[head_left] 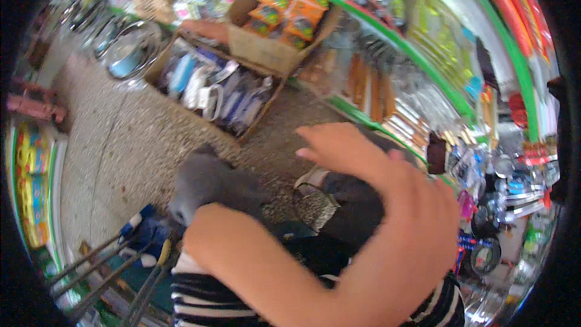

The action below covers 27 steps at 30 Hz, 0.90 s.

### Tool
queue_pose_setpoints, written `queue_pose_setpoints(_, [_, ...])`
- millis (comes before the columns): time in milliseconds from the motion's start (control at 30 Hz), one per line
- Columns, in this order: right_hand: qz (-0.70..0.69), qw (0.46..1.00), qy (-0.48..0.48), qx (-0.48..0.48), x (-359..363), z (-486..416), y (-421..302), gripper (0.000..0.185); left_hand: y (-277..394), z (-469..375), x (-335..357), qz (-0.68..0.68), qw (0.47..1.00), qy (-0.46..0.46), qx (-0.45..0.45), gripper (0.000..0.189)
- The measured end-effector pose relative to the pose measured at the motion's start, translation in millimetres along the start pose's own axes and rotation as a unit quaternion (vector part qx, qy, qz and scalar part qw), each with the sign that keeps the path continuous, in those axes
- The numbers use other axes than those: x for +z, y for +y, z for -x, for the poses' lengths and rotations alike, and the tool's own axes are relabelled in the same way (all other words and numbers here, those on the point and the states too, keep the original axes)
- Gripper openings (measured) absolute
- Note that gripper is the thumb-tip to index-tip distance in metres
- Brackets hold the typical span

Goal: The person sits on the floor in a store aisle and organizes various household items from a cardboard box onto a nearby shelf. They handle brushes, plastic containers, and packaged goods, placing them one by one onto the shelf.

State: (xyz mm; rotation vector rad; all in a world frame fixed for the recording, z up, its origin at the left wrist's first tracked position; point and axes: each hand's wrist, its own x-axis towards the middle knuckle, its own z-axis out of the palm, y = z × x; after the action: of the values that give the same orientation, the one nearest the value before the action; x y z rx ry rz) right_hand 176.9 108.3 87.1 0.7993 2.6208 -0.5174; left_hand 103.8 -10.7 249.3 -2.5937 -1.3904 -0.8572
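Observation:
My left hand (415,218), blurred and close to the camera, lies across my right forearm; its fingers reach over the far side, but how firmly they close is unclear. Beyond it, my right hand (338,143) points leftward over the floor, fingers spread and nothing visible in them. My bent grey-clad knee (202,184) is just past my left elbow. Ahead on the floor stands a cardboard box (190,116) of wrapped goods, among them a light-blue pack (182,74) and a white handled item (211,102). Neither hand touches the box.
Behind it, another cardboard box (261,50) holds orange packets (302,18). Metal pots (129,52) stand to its left. Green-edged shelves (404,45) curve around the right, with wooden-handled goods (370,88). Long dark rods (109,277) and yellow packs (34,186) are at left.

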Motion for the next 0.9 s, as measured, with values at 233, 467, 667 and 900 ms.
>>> queue_pose_setpoints(233, [-0.033,0.999,-0.012,0.007,-25,10,-19,0.045,3,-4,-2,-0.056,0.997,-0.006,-0.054,0.024])
queue_pose_setpoints(467, [-0.021,1.000,0.010,0.007,-13,11,-4,0.043,11,-20,-5,-0.136,0.974,-0.034,-0.180,0.024])
queue_pose_setpoints(667, [-0.003,0.999,-0.016,0.032,-17,11,-11,0.043,14,-11,19,-0.104,0.983,0.069,-0.137,0.025])
queue_pose_setpoints(900, [-0.028,0.998,0.048,-0.013,13,9,0,0.043,9,-6,8,-0.036,0.998,0.026,-0.033,0.023])
